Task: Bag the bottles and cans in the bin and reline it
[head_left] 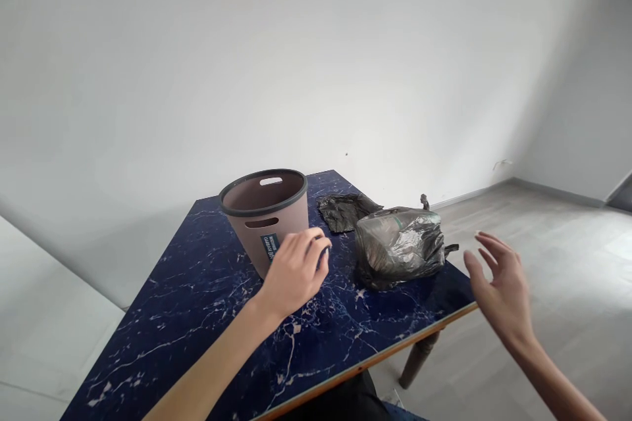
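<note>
A mauve garbage bin with a dark rim and two handle slots stands upright on the blue marbled table. My left hand is in front of the bin's lower right side, covering part of its label. Its fingers are loosely curved, with a gap by the thumb and nothing seen in them. To its right lies a filled black plastic bag with knotted ends, something pale and green showing through. My right hand hangs open past the table's right edge, apart from the bag.
A flat, crumpled black plastic bag lies behind the filled one. The white wall rises behind the table. Grey floor extends to the right, and a table leg shows under the front edge.
</note>
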### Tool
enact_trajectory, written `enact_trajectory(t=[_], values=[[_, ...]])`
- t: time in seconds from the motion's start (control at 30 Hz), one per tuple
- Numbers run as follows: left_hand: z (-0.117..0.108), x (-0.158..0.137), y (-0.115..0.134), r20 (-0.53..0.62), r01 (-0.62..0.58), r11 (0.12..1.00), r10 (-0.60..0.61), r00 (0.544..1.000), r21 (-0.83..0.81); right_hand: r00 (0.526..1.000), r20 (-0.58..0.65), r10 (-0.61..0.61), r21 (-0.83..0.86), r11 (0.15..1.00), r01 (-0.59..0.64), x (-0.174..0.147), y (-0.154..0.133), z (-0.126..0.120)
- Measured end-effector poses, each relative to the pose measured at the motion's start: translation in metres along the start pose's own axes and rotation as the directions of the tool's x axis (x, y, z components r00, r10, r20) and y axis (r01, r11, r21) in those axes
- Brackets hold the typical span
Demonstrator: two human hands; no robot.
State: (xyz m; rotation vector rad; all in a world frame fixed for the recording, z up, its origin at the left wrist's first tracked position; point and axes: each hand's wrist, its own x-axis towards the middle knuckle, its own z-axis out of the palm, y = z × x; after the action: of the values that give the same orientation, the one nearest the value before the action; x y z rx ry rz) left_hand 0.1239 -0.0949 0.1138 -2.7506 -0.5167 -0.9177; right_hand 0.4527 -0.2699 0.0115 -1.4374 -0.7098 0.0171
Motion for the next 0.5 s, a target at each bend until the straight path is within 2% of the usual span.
enact_trajectory(t=[0.03,0.1,0.17,0.23,0.27,0.33,0.4,0.5], values=[[0.015,0.002,0.003,0.112,0.070,0.997,-0.064,0.992,-0.046,0.982,-0.035,-0.184,-0.091,0.979,0.180,-0.013,-0.008,0.005],[0.047,0.010,0.006,0.213,0.141,0.988,-0.126,0.969,-0.062,0.902,-0.007,-0.431,-0.165,0.890,0.424,-0.038,-0.024,0.015],[0.081,0.020,0.003,0.248,0.176,0.983,-0.159,0.956,-0.050,0.818,0.239,-0.523,-0.002,0.843,0.539,-0.059,-0.039,0.026],[0.112,0.033,-0.002,0.264,0.217,0.976,-0.202,0.943,-0.028,0.693,0.500,-0.519,0.158,0.842,0.516,-0.075,-0.051,0.038],[0.126,0.040,-0.005,0.271,0.235,0.972,-0.223,0.936,-0.014,0.616,0.601,-0.510,0.215,0.845,0.490,-0.080,-0.056,0.045],[0.147,0.054,-0.011,0.289,0.265,0.964,-0.257,0.922,0.012,0.492,0.738,-0.462,0.260,0.867,0.425,-0.087,-0.062,0.059],[0.159,0.064,-0.017,0.313,0.277,0.960,-0.275,0.909,0.037,0.415,0.819,-0.396,0.261,0.901,0.346,-0.088,-0.065,0.072],[0.160,0.064,-0.019,0.342,0.273,0.959,-0.283,0.896,0.078,0.361,0.888,-0.286,0.229,0.954,0.193,-0.084,-0.065,0.088]])
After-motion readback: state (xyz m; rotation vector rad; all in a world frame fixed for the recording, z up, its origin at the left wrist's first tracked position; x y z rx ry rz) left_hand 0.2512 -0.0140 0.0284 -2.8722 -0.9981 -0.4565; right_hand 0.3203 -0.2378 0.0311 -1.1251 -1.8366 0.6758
